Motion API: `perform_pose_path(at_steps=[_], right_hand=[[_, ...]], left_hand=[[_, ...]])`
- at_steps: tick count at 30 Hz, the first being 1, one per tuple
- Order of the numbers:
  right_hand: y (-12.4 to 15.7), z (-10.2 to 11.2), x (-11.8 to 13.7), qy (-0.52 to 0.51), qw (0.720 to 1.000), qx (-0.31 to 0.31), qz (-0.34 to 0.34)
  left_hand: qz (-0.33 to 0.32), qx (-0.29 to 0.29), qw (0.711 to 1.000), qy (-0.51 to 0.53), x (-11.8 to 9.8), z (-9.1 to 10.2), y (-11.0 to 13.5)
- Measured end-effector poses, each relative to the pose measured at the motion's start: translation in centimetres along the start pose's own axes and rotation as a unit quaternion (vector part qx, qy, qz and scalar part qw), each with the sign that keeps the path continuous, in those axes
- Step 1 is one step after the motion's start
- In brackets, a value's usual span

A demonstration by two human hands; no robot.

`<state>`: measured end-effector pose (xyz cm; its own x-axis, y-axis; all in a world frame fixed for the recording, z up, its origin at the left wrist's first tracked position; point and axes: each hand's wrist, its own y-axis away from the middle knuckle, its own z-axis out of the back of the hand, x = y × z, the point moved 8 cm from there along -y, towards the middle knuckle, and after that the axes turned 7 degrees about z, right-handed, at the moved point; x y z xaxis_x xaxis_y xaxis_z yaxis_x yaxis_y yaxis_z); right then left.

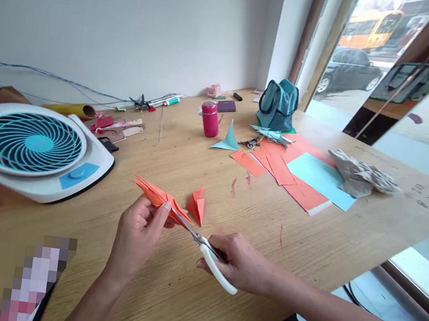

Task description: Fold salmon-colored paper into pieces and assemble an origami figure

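My left hand (141, 229) pinches a folded orange paper (159, 195) with several narrow pointed layers fanning to the upper left. White-handled scissors (217, 267) are gripped in my right hand (235, 262), fingers wrapped about the handles. Their blades reach into the folds at the paper's right end, close to my left thumb; whether they cut into it is hidden. Just beyond the blades lies a smaller folded orange piece (196, 205) on the wooden table (254, 217).
A white and blue fan (36, 149) occupies the left. Farther back stand a pink flask (209, 119), a folded blue paper (228, 139) and a teal bag (278, 105). Orange sheets (304, 192), a blue sheet (314, 175) and crumpled grey material (365, 174) lie to the right.
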<state>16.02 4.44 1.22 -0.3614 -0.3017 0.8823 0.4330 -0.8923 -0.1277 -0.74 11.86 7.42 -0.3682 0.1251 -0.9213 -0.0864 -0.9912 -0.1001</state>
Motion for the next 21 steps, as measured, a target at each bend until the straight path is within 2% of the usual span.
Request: perform_pose_path(at_steps=[7,12,16,19,21], right_hand=[[2.0,1.0,0.9,0.044,0.998,-0.017,0.038],[3.2,1.1,1.3,0.102,0.994,-0.005,0.039],[4.4,1.3,0.8,0.149,0.988,0.027,0.032],[4.8,3.9,-1.6,0.255,0.967,0.015,-0.027],[4.8,7.4,-4.2,0.383,0.916,-0.024,-0.119]], left_hand=[[0.015,0.016,0.999,0.046,0.3,-0.6,1.3],[-0.028,-0.073,0.994,0.072,-0.8,1.8,1.5],[0.011,-0.063,0.993,0.1,-0.3,2.9,1.0],[0.064,-0.046,0.988,0.133,1.6,3.0,0.8],[0.092,-0.032,0.984,0.147,3.0,2.5,0.8]])
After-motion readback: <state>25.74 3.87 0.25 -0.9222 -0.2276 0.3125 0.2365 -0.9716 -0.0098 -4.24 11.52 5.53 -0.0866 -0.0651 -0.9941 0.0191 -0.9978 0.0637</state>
